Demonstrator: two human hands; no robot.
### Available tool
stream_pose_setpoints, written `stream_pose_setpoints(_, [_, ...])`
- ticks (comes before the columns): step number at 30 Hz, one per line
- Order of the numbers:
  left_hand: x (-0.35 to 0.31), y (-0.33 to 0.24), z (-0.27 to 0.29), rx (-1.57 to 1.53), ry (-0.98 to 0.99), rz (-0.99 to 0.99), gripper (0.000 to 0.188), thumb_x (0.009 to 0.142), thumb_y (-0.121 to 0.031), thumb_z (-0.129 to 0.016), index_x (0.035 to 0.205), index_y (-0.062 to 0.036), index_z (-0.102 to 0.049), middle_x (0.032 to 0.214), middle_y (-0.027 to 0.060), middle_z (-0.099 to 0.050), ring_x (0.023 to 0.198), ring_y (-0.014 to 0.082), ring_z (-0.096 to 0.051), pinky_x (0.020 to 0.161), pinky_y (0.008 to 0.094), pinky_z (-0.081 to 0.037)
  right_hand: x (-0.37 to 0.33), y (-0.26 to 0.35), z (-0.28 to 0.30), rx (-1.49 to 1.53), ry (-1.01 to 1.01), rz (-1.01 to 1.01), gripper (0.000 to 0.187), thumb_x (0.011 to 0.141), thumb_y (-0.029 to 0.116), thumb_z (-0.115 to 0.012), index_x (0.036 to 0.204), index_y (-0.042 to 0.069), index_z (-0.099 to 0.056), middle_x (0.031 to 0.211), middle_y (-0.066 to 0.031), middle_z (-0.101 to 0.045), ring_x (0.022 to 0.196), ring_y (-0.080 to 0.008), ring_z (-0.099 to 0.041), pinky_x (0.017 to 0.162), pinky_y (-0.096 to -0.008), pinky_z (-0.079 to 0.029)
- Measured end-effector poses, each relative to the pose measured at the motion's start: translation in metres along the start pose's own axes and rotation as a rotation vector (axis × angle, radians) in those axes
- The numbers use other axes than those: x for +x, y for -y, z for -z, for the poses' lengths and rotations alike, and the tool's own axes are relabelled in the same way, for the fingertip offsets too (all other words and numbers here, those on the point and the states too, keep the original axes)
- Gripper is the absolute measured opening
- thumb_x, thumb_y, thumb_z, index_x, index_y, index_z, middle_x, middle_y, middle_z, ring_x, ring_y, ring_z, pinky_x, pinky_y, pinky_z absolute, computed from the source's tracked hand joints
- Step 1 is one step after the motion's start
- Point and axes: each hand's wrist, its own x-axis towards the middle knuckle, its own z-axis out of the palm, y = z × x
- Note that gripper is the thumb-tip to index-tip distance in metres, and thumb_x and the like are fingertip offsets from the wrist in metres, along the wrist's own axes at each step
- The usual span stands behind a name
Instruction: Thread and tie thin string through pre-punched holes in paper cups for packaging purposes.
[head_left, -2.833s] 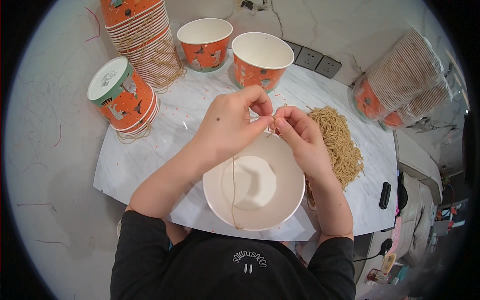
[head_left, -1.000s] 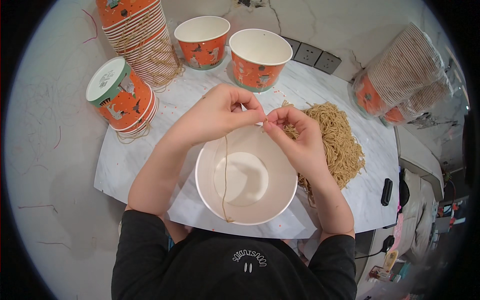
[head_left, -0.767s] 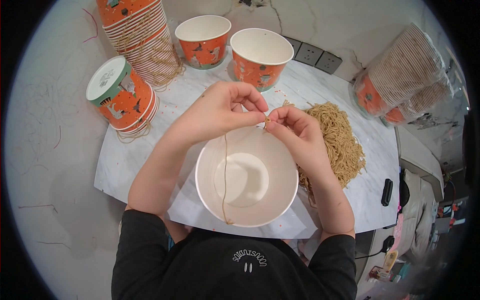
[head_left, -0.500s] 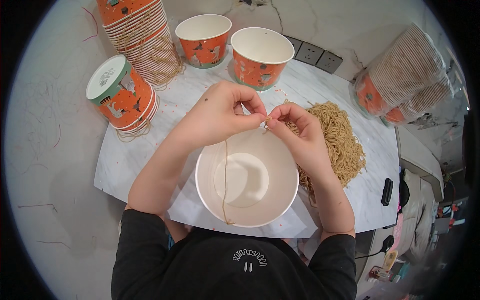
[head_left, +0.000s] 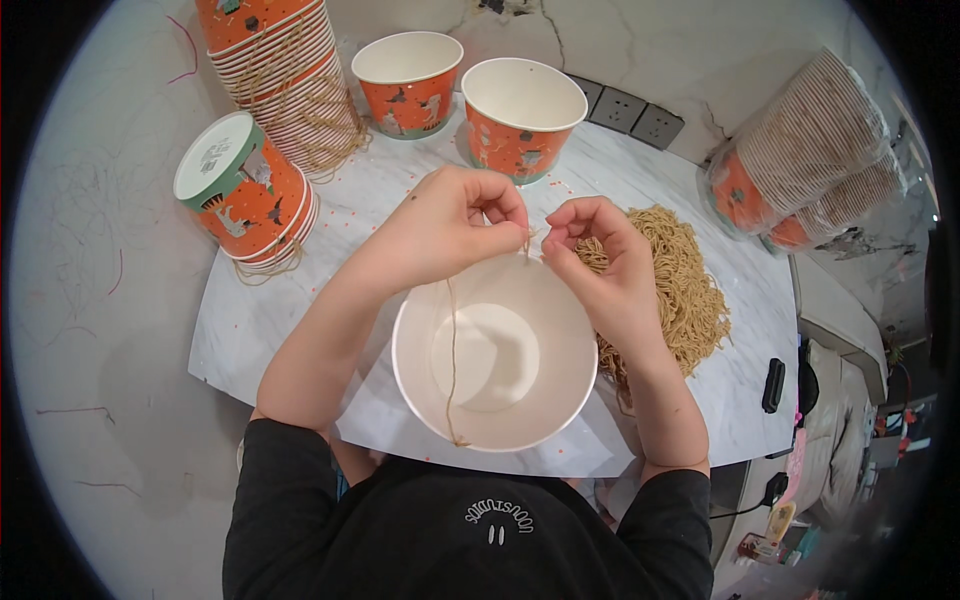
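Note:
A large white-lined paper bucket stands in front of me with its mouth up. A thin tan string runs across its mouth and ends in a small knot at the near rim. My left hand is over the far rim, thumb and forefinger closed on a short end of the string. Just to the right, my right hand is apart from the string, its fingers curled with a gap between thumb and forefinger, and nothing shows in it. Beside it lies a heaped pile of tan strings.
Two orange printed buckets stand at the back. At left are an upturned bucket and a tall nested stack hung with strings. Bagged stacked buckets are at far right. A small black object lies near the table's right edge.
My right hand has let go of the string at the far rim and moved slightly to the right. My left hand keeps its pinch almost in the same place.

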Motion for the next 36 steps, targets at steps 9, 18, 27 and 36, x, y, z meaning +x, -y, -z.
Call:
stream_pose_setpoints(9, [0.001,-0.003,0.000,-0.149,0.104,0.044,0.013,0.086,-0.011,-0.069,0.088,0.0012,-0.069,0.079,-0.0003,-0.067,0.072,0.0042,-0.060,0.064,0.0222,-0.047,-0.001,0.006,0.001,0.007,0.095,-0.092,0.022,0.090,0.006,-0.073,0.110,-0.003,-0.071,0.099,-0.0067,-0.074,0.092,-0.0127,-0.066,0.088,-0.0292,-0.052])
stream_pose_setpoints(18, [0.005,0.006,-0.002,-0.154,0.135,0.018,0.013,0.086,-0.014,-0.066,0.087,-0.0012,-0.065,0.080,-0.0018,-0.062,0.075,0.0044,-0.056,0.067,0.0223,-0.045,-0.006,0.013,-0.002,-0.429,0.024,0.291,0.014,0.081,0.006,-0.077,0.092,0.004,-0.069,0.078,-0.0051,-0.066,0.076,-0.0193,-0.066,0.087,-0.0350,-0.051])
stream_pose_setpoints(27, [0.001,-0.002,-0.003,-0.152,0.105,0.065,0.013,0.085,-0.013,-0.067,0.085,0.0000,-0.066,0.081,-0.0005,-0.064,0.075,0.0055,-0.057,0.067,0.0234,-0.045,-0.008,0.005,-0.005,-0.512,-0.060,0.329,0.017,0.079,0.012,-0.081,0.090,0.010,-0.067,0.080,-0.0010,-0.065,0.072,-0.0182,-0.066,0.100,-0.0451,-0.047])
stream_pose_setpoints(36, [0.003,0.004,-0.005,-0.160,0.064,0.057,0.014,0.083,-0.014,-0.068,0.083,0.0002,-0.067,0.078,-0.0010,-0.064,0.073,0.0052,-0.057,0.065,0.0234,-0.045,-0.011,0.027,-0.003,-0.762,-0.022,0.398,0.015,0.082,0.018,-0.081,0.090,0.010,-0.070,0.079,-0.0020,-0.065,0.078,-0.0213,-0.067,0.104,-0.0486,-0.044])
